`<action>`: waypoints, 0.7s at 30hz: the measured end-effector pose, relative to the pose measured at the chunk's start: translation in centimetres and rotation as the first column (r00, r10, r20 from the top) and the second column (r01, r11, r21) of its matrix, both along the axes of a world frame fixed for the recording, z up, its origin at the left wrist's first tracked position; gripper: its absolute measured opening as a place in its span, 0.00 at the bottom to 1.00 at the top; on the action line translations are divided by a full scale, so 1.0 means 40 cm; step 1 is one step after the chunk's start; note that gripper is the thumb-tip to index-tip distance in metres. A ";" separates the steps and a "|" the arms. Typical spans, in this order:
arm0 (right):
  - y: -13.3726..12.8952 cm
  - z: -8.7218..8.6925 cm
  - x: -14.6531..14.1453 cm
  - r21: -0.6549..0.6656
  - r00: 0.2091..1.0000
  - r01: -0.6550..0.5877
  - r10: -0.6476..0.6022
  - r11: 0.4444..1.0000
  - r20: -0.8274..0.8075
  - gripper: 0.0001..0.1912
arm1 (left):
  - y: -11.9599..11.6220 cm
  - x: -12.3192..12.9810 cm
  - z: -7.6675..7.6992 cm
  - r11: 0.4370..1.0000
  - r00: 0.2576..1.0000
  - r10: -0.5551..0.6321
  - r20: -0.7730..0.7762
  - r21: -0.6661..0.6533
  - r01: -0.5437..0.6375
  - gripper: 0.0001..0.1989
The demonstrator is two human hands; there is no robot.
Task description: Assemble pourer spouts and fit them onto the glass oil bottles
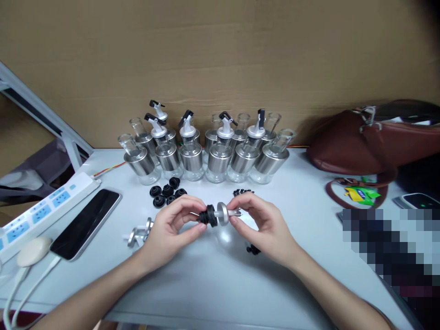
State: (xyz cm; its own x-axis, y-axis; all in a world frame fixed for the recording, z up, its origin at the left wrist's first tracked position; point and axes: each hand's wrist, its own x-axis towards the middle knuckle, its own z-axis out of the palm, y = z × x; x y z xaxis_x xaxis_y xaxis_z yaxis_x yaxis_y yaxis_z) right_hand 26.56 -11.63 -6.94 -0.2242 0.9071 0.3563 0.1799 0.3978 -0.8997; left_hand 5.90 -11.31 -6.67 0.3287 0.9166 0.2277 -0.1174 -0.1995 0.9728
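Observation:
Between finger and thumb, my left hand (175,224) pinches a black ribbed rubber stopper (208,216). My right hand (264,224) grips a silver pourer spout (223,214) by its narrow end. The spout's stem points left and meets the stopper; how far it goes inside is hidden. Several more black stoppers (167,190) lie on the table beyond my left hand. Beside that wrist are silver pourer spouts (140,233), partly covered. Small black parts (242,191) lie behind my right hand, and others (253,248) are below it.
Several glass bottles with metal bands (220,160) stand in rows at the back, some with pourers fitted. A power strip (41,213), a phone (85,224) and a white round charger (33,251) are at left. A brown bag (374,146) and a green-yellow packet (360,195) are at right.

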 end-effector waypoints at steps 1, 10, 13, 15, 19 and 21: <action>-0.001 -0.001 0.000 0.013 1.000 -0.007 0.007 1.000 0.008 0.04 | 0.000 0.000 0.000 1.000 1.000 -0.004 0.003 0.002 0.004 0.13; 0.005 -0.011 0.009 0.093 1.000 -0.028 0.027 0.995 0.011 0.03 | 0.009 -0.008 -0.008 1.000 1.000 -0.003 -0.009 0.016 0.003 0.15; 0.007 -0.012 0.008 0.120 0.998 -0.056 0.059 0.991 -0.021 0.04 | 0.012 -0.011 -0.010 0.999 0.999 -0.009 -0.033 0.033 0.010 0.17; 0.006 -0.014 0.006 0.135 0.996 -0.062 0.069 0.989 -0.052 0.03 | 0.013 -0.014 -0.009 0.999 0.999 0.005 -0.046 0.045 -0.003 0.18; 0.004 -0.014 0.001 0.152 0.995 -0.065 0.076 0.986 -0.064 0.03 | 0.013 -0.016 -0.003 0.998 0.997 0.044 -0.070 0.057 -0.040 0.17; 0.004 -0.013 -0.002 0.164 0.995 -0.060 0.073 0.985 -0.069 0.03 | 0.013 -0.015 0.001 0.996 0.996 0.055 -0.066 0.068 -0.051 0.17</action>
State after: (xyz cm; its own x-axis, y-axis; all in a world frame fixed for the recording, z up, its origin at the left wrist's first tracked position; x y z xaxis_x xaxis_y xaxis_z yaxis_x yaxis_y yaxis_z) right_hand 26.48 -11.48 -7.45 -0.2492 0.8200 0.5152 0.0828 0.5481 -0.8323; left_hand 5.32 -10.81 -6.64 0.2968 0.9167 0.2676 -0.0395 -0.2681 0.9626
